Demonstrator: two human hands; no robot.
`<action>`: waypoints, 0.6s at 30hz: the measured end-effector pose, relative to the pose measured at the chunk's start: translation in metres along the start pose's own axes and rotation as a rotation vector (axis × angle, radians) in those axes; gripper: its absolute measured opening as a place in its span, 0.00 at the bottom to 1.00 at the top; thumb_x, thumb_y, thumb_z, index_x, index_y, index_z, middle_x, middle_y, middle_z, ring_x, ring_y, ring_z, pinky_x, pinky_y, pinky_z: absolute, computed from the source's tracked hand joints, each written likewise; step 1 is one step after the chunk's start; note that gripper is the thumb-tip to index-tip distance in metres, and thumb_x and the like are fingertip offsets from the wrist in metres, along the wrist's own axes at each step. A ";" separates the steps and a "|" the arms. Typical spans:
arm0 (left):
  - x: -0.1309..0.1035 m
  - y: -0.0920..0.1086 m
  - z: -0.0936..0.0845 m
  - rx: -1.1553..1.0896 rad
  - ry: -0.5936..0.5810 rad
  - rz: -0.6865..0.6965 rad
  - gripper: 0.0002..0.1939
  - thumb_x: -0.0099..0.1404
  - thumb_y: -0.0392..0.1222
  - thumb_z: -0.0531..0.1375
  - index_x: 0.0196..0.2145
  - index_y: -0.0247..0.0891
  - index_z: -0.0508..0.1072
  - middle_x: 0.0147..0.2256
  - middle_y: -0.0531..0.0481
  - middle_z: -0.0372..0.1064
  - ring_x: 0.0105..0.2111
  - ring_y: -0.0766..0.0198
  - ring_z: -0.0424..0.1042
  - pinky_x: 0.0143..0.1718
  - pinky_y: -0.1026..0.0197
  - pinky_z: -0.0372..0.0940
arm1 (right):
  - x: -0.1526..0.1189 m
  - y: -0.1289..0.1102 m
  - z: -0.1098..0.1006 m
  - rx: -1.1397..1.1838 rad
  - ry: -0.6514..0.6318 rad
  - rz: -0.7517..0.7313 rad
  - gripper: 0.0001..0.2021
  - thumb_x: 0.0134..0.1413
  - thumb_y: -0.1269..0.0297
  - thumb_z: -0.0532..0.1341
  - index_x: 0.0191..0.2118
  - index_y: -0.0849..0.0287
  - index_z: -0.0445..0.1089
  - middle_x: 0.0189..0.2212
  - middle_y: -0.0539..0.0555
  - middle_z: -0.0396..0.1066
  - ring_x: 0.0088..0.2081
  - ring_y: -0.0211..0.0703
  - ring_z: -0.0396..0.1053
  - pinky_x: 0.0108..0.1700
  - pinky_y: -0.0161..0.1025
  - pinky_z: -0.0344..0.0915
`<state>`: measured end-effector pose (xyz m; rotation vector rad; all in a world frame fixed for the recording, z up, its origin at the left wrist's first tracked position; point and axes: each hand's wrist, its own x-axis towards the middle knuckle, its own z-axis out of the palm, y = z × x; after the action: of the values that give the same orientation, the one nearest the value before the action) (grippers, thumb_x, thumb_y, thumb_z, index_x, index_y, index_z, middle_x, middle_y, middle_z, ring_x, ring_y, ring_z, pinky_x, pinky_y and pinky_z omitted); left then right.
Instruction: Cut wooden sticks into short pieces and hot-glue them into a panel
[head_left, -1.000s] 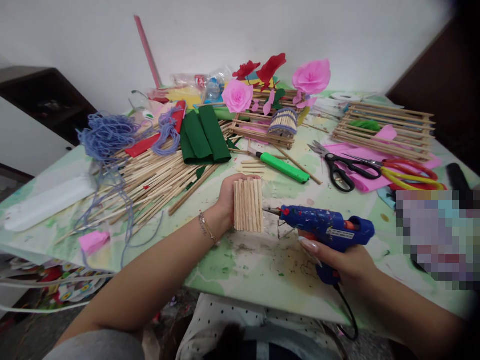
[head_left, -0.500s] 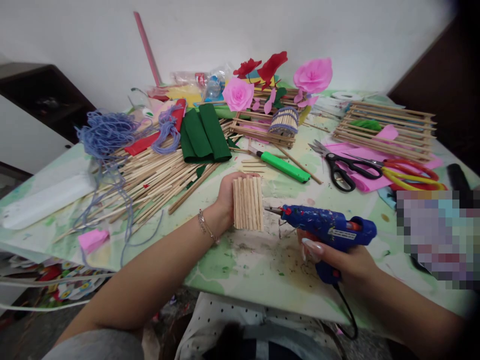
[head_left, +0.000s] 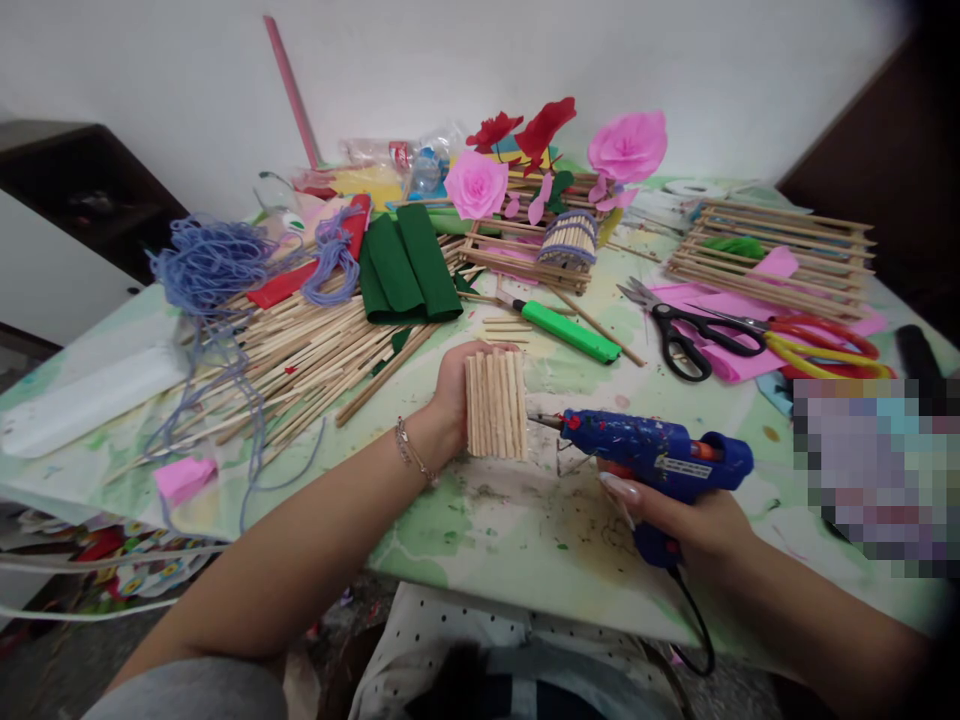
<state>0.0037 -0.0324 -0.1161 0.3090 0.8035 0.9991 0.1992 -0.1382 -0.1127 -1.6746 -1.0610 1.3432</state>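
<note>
My left hand is closed around a small panel of wooden sticks set side by side, holding it upright above the table; most of its fingers are hidden behind the panel. In my right hand is a blue hot glue gun, gripped by its handle. Its metal nozzle points left and is at the panel's right edge; whether it touches cannot be told. Behind the panel lie a few short cut sticks and a green utility knife.
Long loose sticks, purple yarn and dark green paper lie left. Paper flowers and a stick frame stand behind. Black scissors and another stick frame are right. A black cord hangs over the front edge.
Almost nothing differs. Both hands, the stick panel and the glue gun hold nearly the same places; the view has shifted very slightly.
</note>
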 end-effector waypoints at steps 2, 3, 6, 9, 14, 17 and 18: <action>0.000 0.000 0.001 0.039 0.025 0.008 0.04 0.49 0.36 0.55 0.24 0.34 0.68 0.14 0.56 0.56 0.11 0.71 0.55 0.15 0.67 0.54 | 0.000 0.000 0.000 -0.010 0.004 -0.004 0.17 0.31 0.50 0.71 0.25 0.57 0.74 0.18 0.50 0.68 0.23 0.40 0.65 0.22 0.35 0.62; 0.001 0.000 0.001 0.054 0.032 0.012 0.04 0.49 0.36 0.54 0.24 0.34 0.68 0.14 0.56 0.56 0.11 0.71 0.55 0.15 0.67 0.54 | -0.001 0.000 -0.001 -0.016 0.003 -0.011 0.16 0.32 0.50 0.71 0.25 0.57 0.74 0.18 0.50 0.68 0.23 0.40 0.65 0.22 0.36 0.62; 0.001 0.001 0.002 0.059 0.045 0.026 0.05 0.49 0.36 0.53 0.24 0.34 0.68 0.13 0.56 0.56 0.12 0.70 0.55 0.16 0.67 0.54 | 0.000 0.000 -0.001 -0.036 -0.002 -0.022 0.16 0.32 0.50 0.71 0.25 0.57 0.75 0.18 0.51 0.68 0.22 0.40 0.65 0.21 0.35 0.61; 0.001 0.001 0.003 0.053 0.056 0.035 0.06 0.49 0.36 0.52 0.24 0.34 0.68 0.13 0.56 0.56 0.12 0.70 0.55 0.16 0.67 0.54 | -0.001 0.000 -0.001 -0.040 -0.008 -0.016 0.16 0.32 0.51 0.71 0.25 0.58 0.74 0.18 0.51 0.68 0.21 0.39 0.64 0.19 0.34 0.59; -0.001 0.003 0.003 0.029 0.060 0.008 0.07 0.52 0.37 0.51 0.24 0.35 0.67 0.12 0.56 0.55 0.10 0.70 0.53 0.13 0.67 0.52 | -0.005 -0.006 0.003 -0.031 -0.002 -0.013 0.13 0.32 0.54 0.70 0.24 0.57 0.74 0.20 0.52 0.71 0.21 0.39 0.65 0.19 0.34 0.59; 0.000 0.004 0.002 0.013 0.038 -0.003 0.06 0.52 0.38 0.51 0.23 0.35 0.66 0.12 0.57 0.53 0.10 0.71 0.52 0.12 0.67 0.51 | -0.005 -0.007 0.004 -0.024 0.010 -0.010 0.12 0.31 0.56 0.71 0.23 0.57 0.74 0.21 0.52 0.72 0.22 0.39 0.66 0.23 0.36 0.64; 0.000 0.004 0.002 0.010 0.031 -0.004 0.05 0.52 0.38 0.52 0.23 0.35 0.66 0.12 0.57 0.52 0.09 0.71 0.51 0.12 0.68 0.50 | -0.005 -0.007 0.003 -0.028 0.012 -0.007 0.12 0.31 0.56 0.71 0.23 0.57 0.74 0.21 0.52 0.72 0.22 0.40 0.66 0.24 0.36 0.65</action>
<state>0.0022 -0.0299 -0.1125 0.3012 0.8375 0.9979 0.1942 -0.1401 -0.1050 -1.6956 -1.0823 1.3173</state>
